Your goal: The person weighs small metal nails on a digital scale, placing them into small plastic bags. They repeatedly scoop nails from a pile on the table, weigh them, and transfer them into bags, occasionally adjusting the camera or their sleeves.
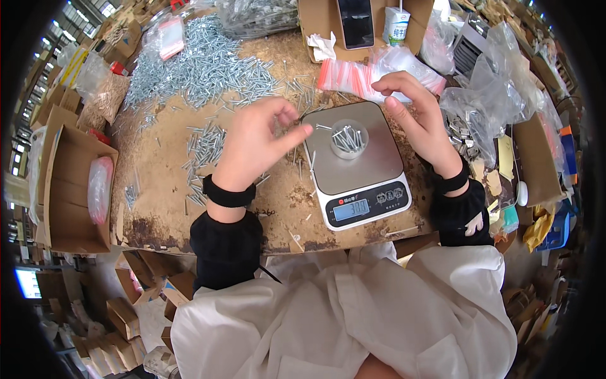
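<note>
A digital kitchen scale (322, 170) with a grey plate and a lit display stands in front of me. On its plate sits a small round clear cup (349, 153) holding several silver screws (346, 138). One loose screw (323, 127) shows just left of the cup, near my left thumb. My left hand (259, 142) hovers at the scale's left edge, fingers curled and thumb held apart; I see nothing gripped, though its palm is partly hidden. Beyond the scale's right edge, my right hand (420, 120) is raised with thumb and fingers apart, holding nothing.
A large heap of screws (196, 63) covers the table's far left, with a smaller pile (207, 148) nearer. Red-edged plastic zip bags (344, 77) lie behind the scale. A phone (355, 24) and a drink pouch (396, 25) stand behind them. Cardboard boxes (79, 189) flank the table.
</note>
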Demonstrator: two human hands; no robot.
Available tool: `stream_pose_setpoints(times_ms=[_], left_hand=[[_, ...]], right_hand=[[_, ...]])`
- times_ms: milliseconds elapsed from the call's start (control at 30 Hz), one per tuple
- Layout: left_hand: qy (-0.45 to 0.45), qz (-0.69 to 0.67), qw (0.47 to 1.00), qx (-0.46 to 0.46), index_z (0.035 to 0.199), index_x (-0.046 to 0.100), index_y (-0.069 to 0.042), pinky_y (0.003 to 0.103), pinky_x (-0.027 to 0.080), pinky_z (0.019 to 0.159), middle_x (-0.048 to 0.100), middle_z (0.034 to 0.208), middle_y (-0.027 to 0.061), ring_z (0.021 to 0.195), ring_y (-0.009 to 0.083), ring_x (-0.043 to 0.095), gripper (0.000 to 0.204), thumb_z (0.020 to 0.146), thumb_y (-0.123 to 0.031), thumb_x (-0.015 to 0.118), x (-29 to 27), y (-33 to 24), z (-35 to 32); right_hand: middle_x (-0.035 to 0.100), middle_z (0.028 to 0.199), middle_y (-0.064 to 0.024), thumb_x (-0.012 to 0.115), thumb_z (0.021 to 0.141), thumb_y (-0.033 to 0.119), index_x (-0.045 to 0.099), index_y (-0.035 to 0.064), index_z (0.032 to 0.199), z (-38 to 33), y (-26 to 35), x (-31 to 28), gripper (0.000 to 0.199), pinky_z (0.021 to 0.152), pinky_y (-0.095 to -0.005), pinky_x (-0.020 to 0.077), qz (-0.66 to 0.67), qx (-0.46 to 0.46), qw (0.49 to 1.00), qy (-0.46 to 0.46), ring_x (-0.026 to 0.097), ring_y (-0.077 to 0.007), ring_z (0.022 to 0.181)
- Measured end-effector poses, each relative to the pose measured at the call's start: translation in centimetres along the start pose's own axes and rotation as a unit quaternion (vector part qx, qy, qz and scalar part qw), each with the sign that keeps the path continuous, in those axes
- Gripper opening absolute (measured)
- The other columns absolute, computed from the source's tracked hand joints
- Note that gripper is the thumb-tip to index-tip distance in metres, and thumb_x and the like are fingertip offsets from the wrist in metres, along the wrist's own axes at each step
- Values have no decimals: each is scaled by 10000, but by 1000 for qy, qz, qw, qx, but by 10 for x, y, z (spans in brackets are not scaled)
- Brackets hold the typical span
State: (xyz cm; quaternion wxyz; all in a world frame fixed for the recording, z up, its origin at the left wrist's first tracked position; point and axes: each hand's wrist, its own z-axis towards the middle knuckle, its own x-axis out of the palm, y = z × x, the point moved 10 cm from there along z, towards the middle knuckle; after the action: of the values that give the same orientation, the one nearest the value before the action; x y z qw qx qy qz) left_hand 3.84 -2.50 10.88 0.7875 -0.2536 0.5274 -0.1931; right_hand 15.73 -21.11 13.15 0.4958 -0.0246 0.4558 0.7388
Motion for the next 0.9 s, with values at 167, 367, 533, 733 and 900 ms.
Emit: stream_pose_setpoints(times_ms=[167, 367, 533, 733, 900], left_hand=[[102, 15, 988, 115, 1264, 580, -45, 423, 377, 1085, 511, 1339, 170, 1281, 358, 479, 683, 726, -351, 867, 36, -22, -9], [120, 6, 989, 91, 1224, 599, -52, 427, 368, 1101, 490, 1358, 180, 1306, 356, 459, 629, 738, -356, 858, 48, -5, -6], [112, 0, 991, 71, 1156, 624, -42, 401, 410, 1056, 578, 1260, 149, 1199, 314, 545, 395, 815, -171, 773, 36, 14, -2], [49, 38, 998, -6, 1122, 638, -23, 370, 484, 921, 662, 1109, 122, 1018, 275, 623, 306, 831, -73, 718, 20, 57, -3], [-1, 25, 998, 65, 1031, 678, -31, 395, 473, 904, 653, 1064, 108, 1015, 289, 605, 210, 829, -74, 711, 25, 7, 7]], right_hand=[[660, 1025, -126, 644, 945, 102, 669, -10, 1046, 1, 7, 0, 154, 892, -372, 481, -50, -44, 998, -3, 633, -279, 988], [663, 993, -133, 657, 907, 79, 673, -8, 1009, -1, 7, 0, 135, 881, -387, 489, -64, -43, 997, 8, 639, -305, 966], [665, 962, -131, 654, 886, 59, 669, 0, 980, -1, 11, 3, 111, 858, -392, 498, -79, -57, 995, 18, 645, -321, 933], [661, 951, -129, 652, 879, 63, 663, 5, 961, -3, 17, 1, 101, 834, -396, 505, -91, -70, 993, 17, 640, -332, 916], [668, 980, -126, 656, 876, 47, 671, -7, 978, -4, 17, 3, 116, 851, -380, 503, -91, -75, 992, 34, 647, -302, 938]])
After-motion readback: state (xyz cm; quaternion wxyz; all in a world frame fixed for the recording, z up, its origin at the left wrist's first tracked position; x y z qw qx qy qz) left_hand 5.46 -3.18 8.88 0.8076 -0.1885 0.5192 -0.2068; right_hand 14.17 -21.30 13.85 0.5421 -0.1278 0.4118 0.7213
